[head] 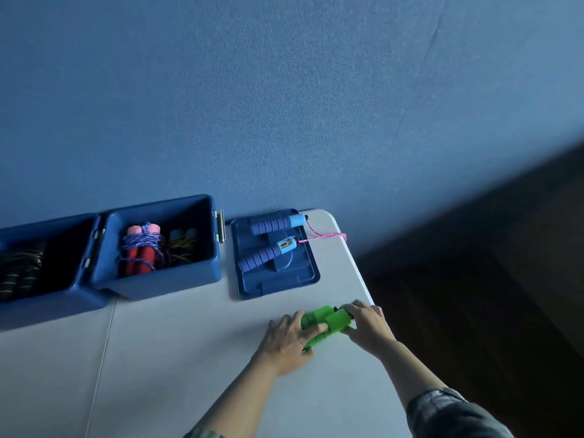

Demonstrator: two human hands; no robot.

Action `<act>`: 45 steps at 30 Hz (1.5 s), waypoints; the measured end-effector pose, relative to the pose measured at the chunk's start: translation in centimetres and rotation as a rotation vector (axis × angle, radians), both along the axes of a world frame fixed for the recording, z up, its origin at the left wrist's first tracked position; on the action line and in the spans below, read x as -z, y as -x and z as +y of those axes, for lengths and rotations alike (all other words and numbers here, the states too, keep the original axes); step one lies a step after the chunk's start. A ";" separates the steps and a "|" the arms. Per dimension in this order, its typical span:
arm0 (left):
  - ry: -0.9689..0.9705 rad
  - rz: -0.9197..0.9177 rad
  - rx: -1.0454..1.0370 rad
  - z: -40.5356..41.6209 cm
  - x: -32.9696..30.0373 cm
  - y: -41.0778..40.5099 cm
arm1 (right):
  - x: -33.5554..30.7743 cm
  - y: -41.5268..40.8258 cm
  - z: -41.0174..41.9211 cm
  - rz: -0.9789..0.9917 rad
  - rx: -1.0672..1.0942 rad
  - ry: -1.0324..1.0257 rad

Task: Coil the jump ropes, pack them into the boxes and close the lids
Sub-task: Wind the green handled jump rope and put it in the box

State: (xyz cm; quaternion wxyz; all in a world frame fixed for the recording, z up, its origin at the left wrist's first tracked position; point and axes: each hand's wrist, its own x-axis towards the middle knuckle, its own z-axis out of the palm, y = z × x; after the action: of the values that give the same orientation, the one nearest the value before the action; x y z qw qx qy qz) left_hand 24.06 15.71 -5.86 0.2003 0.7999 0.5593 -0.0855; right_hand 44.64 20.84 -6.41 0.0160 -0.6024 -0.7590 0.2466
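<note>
We are gripping a pair of bright green foam jump-rope handles point(327, 325) with both hands, close to the right edge of the pale grey table point(196, 358). Our left hand point(289, 341) is curling its fingers over the near ends of the handles, and our right hand point(366, 324) is clamping round their far ends; the rope belonging to them is not showing.

Just beyond the hands, a dark blue plastic lid point(281, 279) is lying flat near the table's far right corner. Two blue ribbed foam handles point(268, 245) with light blue caps are resting on it, and their pink braided cord point(322, 237) is looping out toward the rounded table corner.

To the left of the lid, an open blue plastic box point(164, 279) is sitting against the blue wall point(284, 105), holding a red-handled rope wound in purple-blue cord point(140, 251) and, beside it on the right, a darker bundle with teal handle ends point(181, 245). A second open blue box point(57, 301) is touching it on the left, with a dark coiled rope point(19, 267) inside.

The near left stretch of table is giving us open room, while to the right of our hands the tabletop is ending and the dark floor point(489, 295) is dropping away.
</note>
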 end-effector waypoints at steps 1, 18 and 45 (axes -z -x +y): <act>-0.002 -0.016 0.002 0.0 -0.2 0.1 | -0.2 0.1 0.1 0.018 0.009 0.001; 0.036 -0.439 -0.273 -1.3 -4.5 6.2 | -4.7 7.4 -0.8 0.678 0.375 -0.016; -0.013 -1.200 -0.567 -10.2 -15.3 27.9 | -14.7 35.2 -8.3 0.585 0.192 -0.265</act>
State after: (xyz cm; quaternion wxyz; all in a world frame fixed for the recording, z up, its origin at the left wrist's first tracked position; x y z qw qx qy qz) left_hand -3.80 5.50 9.41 0.4870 0.5317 0.5400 0.4341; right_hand 9.45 12.53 8.31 0.3345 -0.5676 -0.6876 0.3054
